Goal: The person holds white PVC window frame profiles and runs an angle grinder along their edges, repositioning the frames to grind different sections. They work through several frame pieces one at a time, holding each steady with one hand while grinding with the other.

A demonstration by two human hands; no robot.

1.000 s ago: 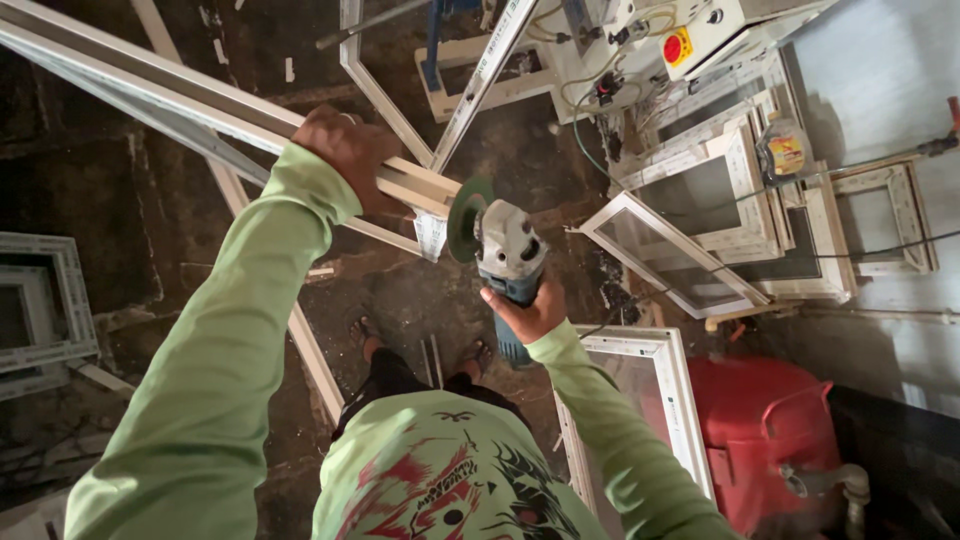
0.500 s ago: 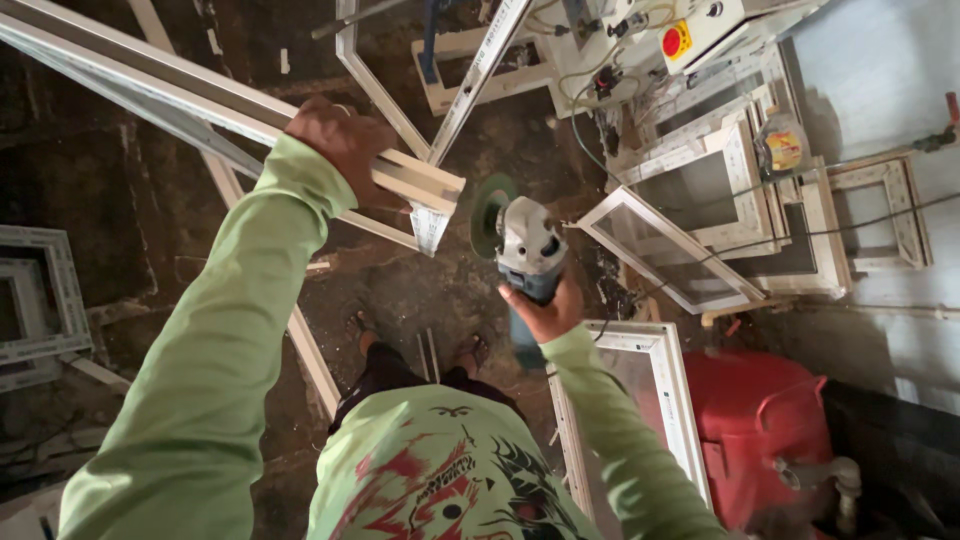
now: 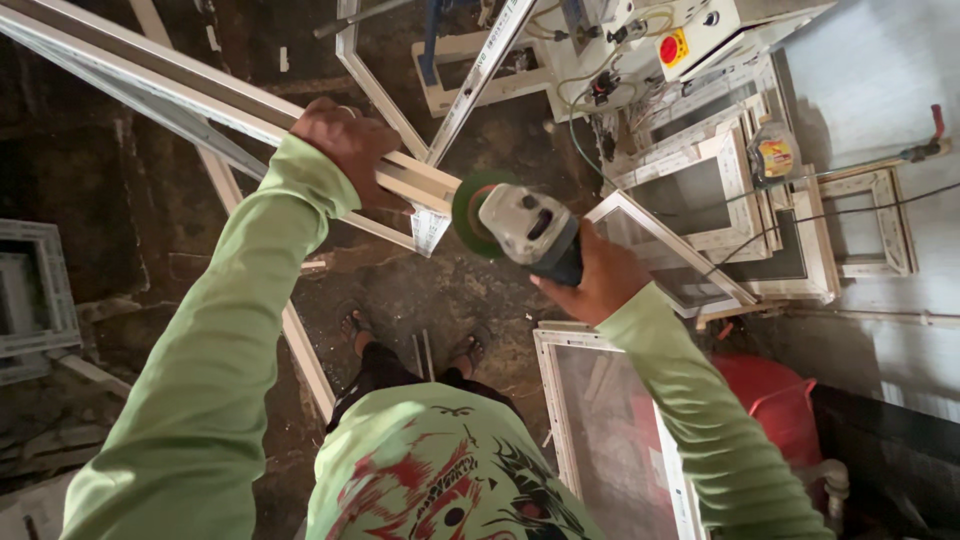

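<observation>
**Angle grinder held at the end of a white window profile**

The left hand [image 3: 345, 150] is closed around a long white window-frame profile [image 3: 200, 95] that runs from the upper left toward the middle of the view. The right hand [image 3: 595, 280] grips the body of an angle grinder [image 3: 525, 228]; its green disc [image 3: 470, 212] sits just beside the profile's cut end, and whether they touch cannot be told. Both arms wear light green sleeves. Below, sandalled feet stand on a dark, dirty floor [image 3: 420, 290]. White window frames [image 3: 690, 210] lean at the right, a control box with a red button [image 3: 690, 40] stands above them, and a red container [image 3: 770, 400] sits lower right.
</observation>
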